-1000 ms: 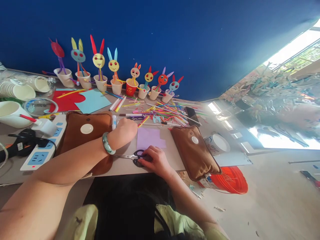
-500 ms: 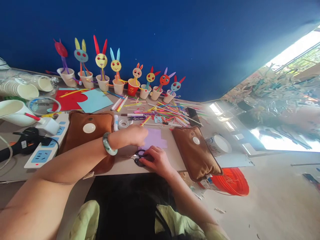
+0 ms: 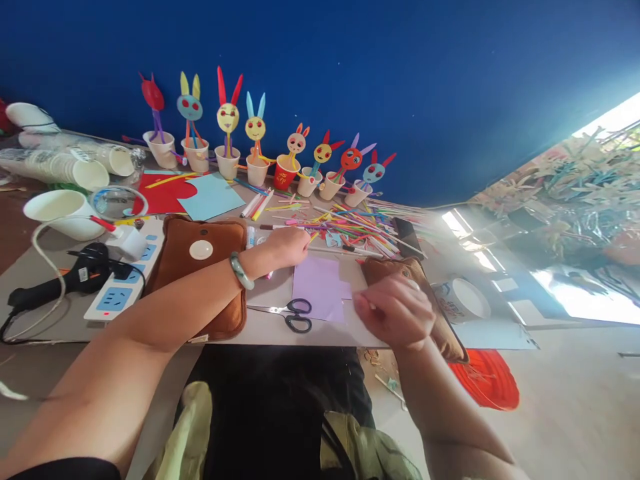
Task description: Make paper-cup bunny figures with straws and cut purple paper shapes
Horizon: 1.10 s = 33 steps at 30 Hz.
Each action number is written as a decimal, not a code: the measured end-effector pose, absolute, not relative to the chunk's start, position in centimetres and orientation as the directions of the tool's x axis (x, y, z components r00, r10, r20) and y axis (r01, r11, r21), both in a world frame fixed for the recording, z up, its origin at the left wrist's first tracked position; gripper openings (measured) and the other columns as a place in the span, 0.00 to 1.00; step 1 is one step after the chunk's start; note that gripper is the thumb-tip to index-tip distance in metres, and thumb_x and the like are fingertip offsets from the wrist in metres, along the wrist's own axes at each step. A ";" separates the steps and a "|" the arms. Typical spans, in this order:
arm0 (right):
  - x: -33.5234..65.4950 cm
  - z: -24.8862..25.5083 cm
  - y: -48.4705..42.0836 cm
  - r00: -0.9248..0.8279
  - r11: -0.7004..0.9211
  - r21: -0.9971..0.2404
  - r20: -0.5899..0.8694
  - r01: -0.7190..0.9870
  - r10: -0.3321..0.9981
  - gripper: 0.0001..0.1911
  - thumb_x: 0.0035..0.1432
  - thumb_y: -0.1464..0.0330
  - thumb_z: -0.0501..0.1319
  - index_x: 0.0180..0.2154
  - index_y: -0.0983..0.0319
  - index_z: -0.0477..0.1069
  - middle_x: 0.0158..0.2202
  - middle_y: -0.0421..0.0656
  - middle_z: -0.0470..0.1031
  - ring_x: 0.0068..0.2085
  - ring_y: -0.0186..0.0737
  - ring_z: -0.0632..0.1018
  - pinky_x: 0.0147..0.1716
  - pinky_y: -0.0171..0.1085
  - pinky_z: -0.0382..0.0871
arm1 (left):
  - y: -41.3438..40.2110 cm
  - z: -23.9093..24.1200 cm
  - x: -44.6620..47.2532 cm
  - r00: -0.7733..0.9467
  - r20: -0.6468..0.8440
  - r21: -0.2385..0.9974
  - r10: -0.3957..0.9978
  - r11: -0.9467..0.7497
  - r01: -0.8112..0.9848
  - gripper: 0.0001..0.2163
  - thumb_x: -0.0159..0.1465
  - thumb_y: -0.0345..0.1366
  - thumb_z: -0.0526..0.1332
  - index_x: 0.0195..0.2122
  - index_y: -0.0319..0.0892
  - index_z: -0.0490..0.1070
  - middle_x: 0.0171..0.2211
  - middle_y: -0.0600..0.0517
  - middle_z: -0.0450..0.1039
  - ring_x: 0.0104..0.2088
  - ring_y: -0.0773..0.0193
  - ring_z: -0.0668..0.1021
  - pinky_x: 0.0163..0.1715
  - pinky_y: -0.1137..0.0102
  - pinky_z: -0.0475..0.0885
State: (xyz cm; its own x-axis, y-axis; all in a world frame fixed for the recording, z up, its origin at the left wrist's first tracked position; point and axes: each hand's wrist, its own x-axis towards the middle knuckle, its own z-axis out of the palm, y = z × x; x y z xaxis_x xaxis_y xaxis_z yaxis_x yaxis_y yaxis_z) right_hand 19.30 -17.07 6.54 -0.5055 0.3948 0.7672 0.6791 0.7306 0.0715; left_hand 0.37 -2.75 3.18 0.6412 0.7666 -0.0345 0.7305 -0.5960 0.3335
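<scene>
My left hand (image 3: pixel 290 247), with a jade bangle at the wrist, is closed just above the upper left of a lilac paper sheet (image 3: pixel 320 290). Its fingertips are hidden, so I cannot see what they hold. A bit of pink, perhaps a marker (image 3: pixel 270 275), shows below the wrist. To the right of the sheet, my right hand (image 3: pixel 397 310) is raised with curled fingers in front of a brown cushion-like pouch (image 3: pixel 440 333); anything inside is hidden. Black-handled scissors (image 3: pixel 299 316) lie on the table at the sheet's lower left, blades pointing left.
Several paper rabbit figures stand in cups (image 3: pixel 257 170) along the blue wall. Coloured sticks (image 3: pixel 355 230) are heaped before them. Another brown pouch (image 3: pixel 200 237), a power strip (image 3: pixel 115 297), a glue gun (image 3: pixel 83 273) and stacked paper cups (image 3: pixel 90 173) are left. A red bucket (image 3: pixel 490 380) stands right.
My right hand has let go of the scissors and moved right, up off the table. My left hand has moved slightly away from me, uncovering more of the lilac sheet. The view has shifted left.
</scene>
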 end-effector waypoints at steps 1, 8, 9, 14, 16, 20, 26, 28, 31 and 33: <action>19.5 7.4 -16.8 -0.504 0.723 0.098 0.780 0.684 0.371 0.09 0.58 0.76 0.65 0.31 0.59 0.68 0.23 0.38 0.71 0.24 0.33 0.70 0.27 0.36 0.66 | -2.7 3.1 0.3 0.641 -0.036 0.333 0.767 -0.596 0.731 0.10 0.63 0.31 0.57 0.38 0.40 0.79 0.36 0.44 0.81 0.40 0.53 0.82 0.37 0.66 0.72; 17.1 8.7 -17.0 -0.620 0.796 0.192 0.737 0.574 0.269 0.06 0.60 0.73 0.65 0.31 0.61 0.70 0.22 0.38 0.70 0.23 0.33 0.69 0.24 0.37 0.63 | -2.6 2.6 0.4 0.632 0.021 0.298 0.774 -0.609 0.735 0.10 0.64 0.32 0.56 0.37 0.40 0.78 0.38 0.43 0.80 0.42 0.51 0.82 0.38 0.65 0.72; 16.4 8.3 -17.2 -0.634 0.813 0.192 0.729 0.550 0.257 0.06 0.60 0.73 0.65 0.30 0.61 0.70 0.22 0.38 0.70 0.23 0.33 0.69 0.24 0.37 0.63 | -2.6 2.5 0.4 0.631 0.029 0.292 0.775 -0.610 0.736 0.11 0.65 0.32 0.55 0.37 0.40 0.78 0.38 0.43 0.80 0.43 0.51 0.82 0.38 0.65 0.72; 12.7 4.8 -18.9 -0.662 0.901 0.178 0.735 0.396 0.145 0.10 0.59 0.66 0.69 0.27 0.60 0.72 0.21 0.35 0.65 0.22 0.30 0.65 0.22 0.37 0.57 | -2.4 2.5 0.3 0.596 0.052 0.266 0.802 -0.586 0.765 0.13 0.67 0.34 0.53 0.38 0.40 0.78 0.38 0.42 0.81 0.42 0.50 0.82 0.36 0.64 0.71; 11.4 3.4 -19.7 -0.627 0.929 0.146 0.771 0.341 0.109 0.13 0.58 0.65 0.70 0.26 0.61 0.72 0.21 0.34 0.63 0.21 0.29 0.63 0.22 0.37 0.53 | -2.3 2.7 0.2 0.566 0.070 0.260 0.821 -0.563 0.785 0.13 0.67 0.34 0.53 0.38 0.41 0.78 0.38 0.42 0.81 0.42 0.49 0.82 0.36 0.64 0.70; 10.3 1.5 -20.8 -0.694 0.934 0.084 0.693 0.347 0.196 0.18 0.62 0.63 0.67 0.23 0.60 0.67 0.19 0.33 0.60 0.21 0.30 0.61 0.23 0.37 0.52 | -2.1 2.9 0.1 0.540 0.095 0.252 0.836 -0.545 0.800 0.13 0.66 0.34 0.53 0.38 0.42 0.79 0.37 0.43 0.81 0.42 0.50 0.82 0.38 0.63 0.70; 13.1 0.0 -20.4 -0.608 0.687 -0.059 0.414 0.725 0.677 0.13 0.71 0.61 0.57 0.38 0.62 0.74 0.24 0.39 0.75 0.25 0.33 0.72 0.29 0.36 0.59 | -2.1 2.5 0.2 0.550 0.101 0.249 0.829 -0.556 0.793 0.14 0.66 0.34 0.53 0.39 0.42 0.79 0.38 0.43 0.81 0.42 0.51 0.81 0.39 0.64 0.70; 14.3 -0.4 -19.9 -0.465 0.528 -0.109 0.352 0.842 0.813 0.14 0.71 0.60 0.56 0.45 0.62 0.74 0.28 0.41 0.79 0.27 0.35 0.76 0.30 0.36 0.61 | -2.1 2.4 0.2 0.551 0.094 0.252 0.829 -0.556 0.792 0.14 0.66 0.34 0.53 0.39 0.42 0.79 0.38 0.43 0.81 0.41 0.51 0.81 0.39 0.63 0.70; 15.5 -0.5 -19.2 -0.258 0.279 -0.126 0.160 0.952 0.953 0.15 0.71 0.62 0.56 0.52 0.62 0.72 0.31 0.44 0.82 0.29 0.38 0.80 0.29 0.35 0.61 | -2.0 2.3 0.2 0.548 0.094 0.257 0.831 -0.553 0.793 0.14 0.67 0.35 0.53 0.39 0.42 0.79 0.38 0.43 0.81 0.41 0.51 0.81 0.39 0.64 0.69; 16.0 -0.3 -18.8 -0.188 0.190 -0.100 0.026 0.977 0.982 0.15 0.70 0.64 0.55 0.53 0.61 0.72 0.33 0.44 0.83 0.30 0.40 0.81 0.28 0.35 0.59 | -2.0 2.2 0.2 0.543 0.098 0.258 0.834 -0.548 0.796 0.14 0.67 0.35 0.53 0.39 0.42 0.79 0.38 0.43 0.81 0.41 0.50 0.81 0.38 0.64 0.69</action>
